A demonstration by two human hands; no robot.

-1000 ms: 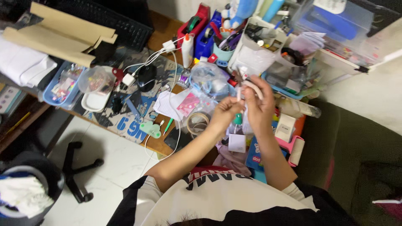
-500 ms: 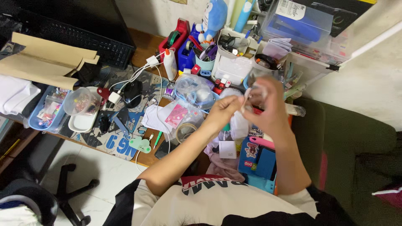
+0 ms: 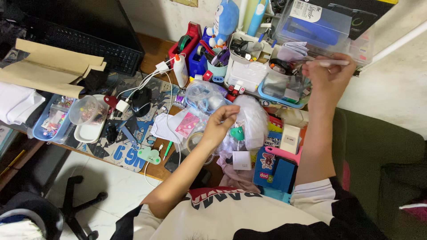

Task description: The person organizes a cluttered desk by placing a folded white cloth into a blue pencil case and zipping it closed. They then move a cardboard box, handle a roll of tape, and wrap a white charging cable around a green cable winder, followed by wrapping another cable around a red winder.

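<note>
Right hand [image 3: 328, 73] is raised over the tabletop's [image 3: 153, 49] far right edge, grip pinching a thin white stick [image 3: 331, 63]. Left hand [image 3: 221, 126] is hovering mid-tabletop by the clear plastic bag [image 3: 254, 119], fingers curled; whether pinching anything, cannot tell. Work looks midway; nothing set down.

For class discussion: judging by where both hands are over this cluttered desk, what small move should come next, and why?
Probably bring the right hand back down toward the left hand. The right hand is raised, pinching a thin white stick, while the left rests by the clear plastic bag; they are far apart.
</note>
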